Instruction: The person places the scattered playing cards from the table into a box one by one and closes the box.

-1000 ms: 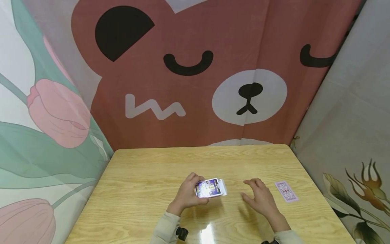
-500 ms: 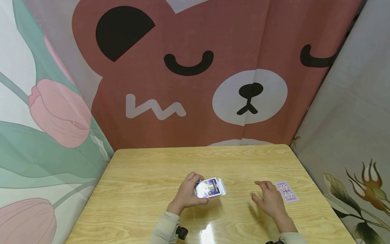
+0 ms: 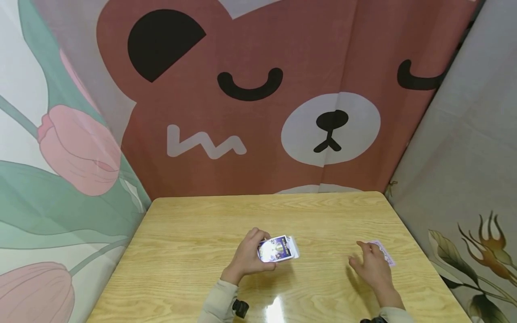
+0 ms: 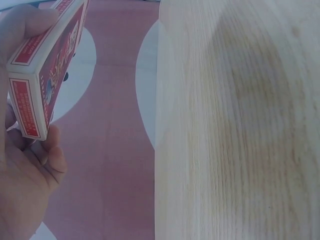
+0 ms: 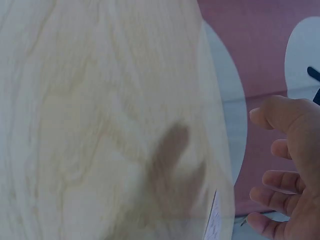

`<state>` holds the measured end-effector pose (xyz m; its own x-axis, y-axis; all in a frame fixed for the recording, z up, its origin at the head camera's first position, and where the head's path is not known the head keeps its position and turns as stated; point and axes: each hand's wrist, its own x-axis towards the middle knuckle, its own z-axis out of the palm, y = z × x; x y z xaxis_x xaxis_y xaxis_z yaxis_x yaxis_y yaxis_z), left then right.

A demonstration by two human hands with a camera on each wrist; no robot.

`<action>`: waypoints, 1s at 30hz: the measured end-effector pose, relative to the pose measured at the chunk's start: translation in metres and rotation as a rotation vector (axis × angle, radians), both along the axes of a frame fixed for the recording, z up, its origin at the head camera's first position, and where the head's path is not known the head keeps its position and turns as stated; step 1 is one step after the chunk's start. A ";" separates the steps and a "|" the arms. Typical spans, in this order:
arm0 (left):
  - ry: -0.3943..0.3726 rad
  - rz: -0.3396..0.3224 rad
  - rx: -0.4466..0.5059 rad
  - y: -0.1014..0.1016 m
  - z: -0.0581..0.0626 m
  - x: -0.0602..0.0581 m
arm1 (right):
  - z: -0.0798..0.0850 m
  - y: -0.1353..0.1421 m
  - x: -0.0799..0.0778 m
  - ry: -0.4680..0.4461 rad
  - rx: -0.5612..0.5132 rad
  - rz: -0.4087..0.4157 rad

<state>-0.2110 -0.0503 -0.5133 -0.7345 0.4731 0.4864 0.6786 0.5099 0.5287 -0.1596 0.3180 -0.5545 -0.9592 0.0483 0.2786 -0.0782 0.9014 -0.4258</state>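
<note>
My left hand grips a card box above the table, its thumb along the near side. A bright picture card faces up on the box, and a white flap sticks out at its right end. The left wrist view shows the red-and-white printed sides of the card box between thumb and fingers. My right hand hovers empty over the table, fingers loosely bent. Just beyond it, partly hidden behind the hand, a pink-backed playing card lies flat on the table; its edge shows in the right wrist view.
The wooden table reaches back to a hanging curtain with a bear print. Patterned cloths hang at the left and right sides. A glare spot shines near the table's front.
My right hand has moved to the right, from beside the box to the playing card, and now covers part of it. The left hand and box have stayed nearly still.
</note>
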 end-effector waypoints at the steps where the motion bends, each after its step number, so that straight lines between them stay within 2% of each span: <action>1: 0.001 0.003 -0.002 0.000 0.000 0.000 | -0.001 0.003 0.000 0.001 0.009 -0.004; 4: -0.010 0.017 -0.012 -0.001 -0.001 0.001 | -0.004 0.011 0.002 -0.020 0.026 -0.016; 10: -0.036 0.028 -0.003 -0.002 -0.003 0.001 | -0.004 0.028 0.001 -0.143 0.015 -0.052; 18: -0.030 0.020 0.002 -0.003 -0.004 0.000 | -0.005 0.046 -0.004 -0.275 -0.005 -0.155; 30: -0.024 0.016 0.003 -0.004 -0.005 -0.001 | -0.015 0.063 -0.007 -0.437 -0.087 -0.250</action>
